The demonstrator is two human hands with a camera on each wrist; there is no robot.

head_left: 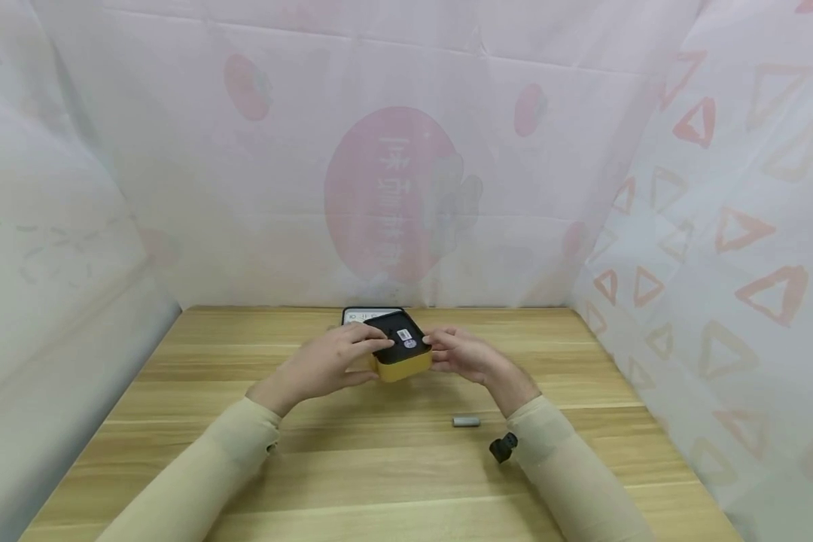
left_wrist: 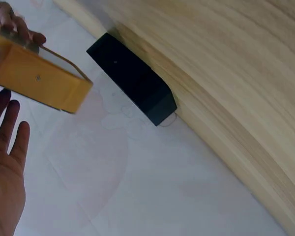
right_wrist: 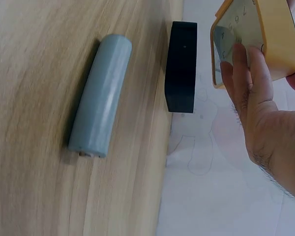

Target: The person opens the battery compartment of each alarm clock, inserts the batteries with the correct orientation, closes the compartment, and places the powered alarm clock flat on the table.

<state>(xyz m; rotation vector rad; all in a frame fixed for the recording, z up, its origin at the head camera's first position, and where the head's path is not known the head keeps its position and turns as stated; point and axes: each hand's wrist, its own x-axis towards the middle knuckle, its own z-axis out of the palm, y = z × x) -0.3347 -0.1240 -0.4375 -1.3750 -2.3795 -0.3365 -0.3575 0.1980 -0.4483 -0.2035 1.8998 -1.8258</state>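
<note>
Fingers of the right hand grip the yellow clock, tilted above the table, black back upward; the left hand pinches its other edge, fingertips on that back: best keep the right hold firm but light against the face

Bright, even light in here, washing the patterned curtain pale; soft shadows on the tabletop, sheen along the grey cylinder, left-wrist view dimmer, yellow case blurring.
</note>
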